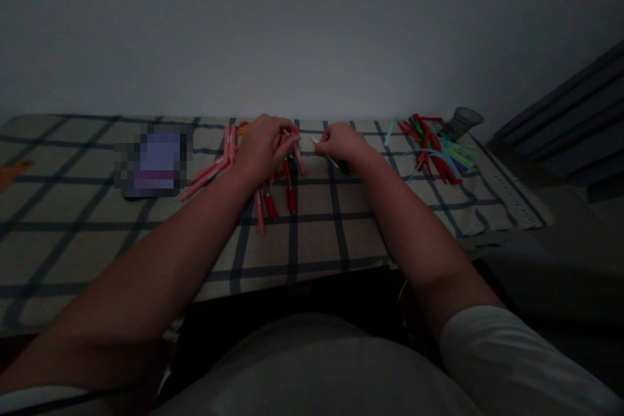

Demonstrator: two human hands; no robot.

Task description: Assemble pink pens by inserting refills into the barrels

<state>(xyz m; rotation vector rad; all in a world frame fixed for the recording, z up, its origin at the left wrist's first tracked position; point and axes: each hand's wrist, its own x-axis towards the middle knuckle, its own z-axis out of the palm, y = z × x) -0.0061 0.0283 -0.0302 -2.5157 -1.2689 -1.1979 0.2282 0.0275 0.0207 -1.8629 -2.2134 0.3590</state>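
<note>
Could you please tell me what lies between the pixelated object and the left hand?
In the head view, several pink sticks lie between the pixelated object and the left hand, on the checked cloth.

One camera, worn on the person's head, looks forward and down over the torso, which sits closest to the lens along the bottom edge. The view runs across the counter, seen obliquely from above, to the wall filling the upper part. The forearms stretch away from the lower corners, so the left hand and right hand appear from above and behind, farther off, near the middle
</note>
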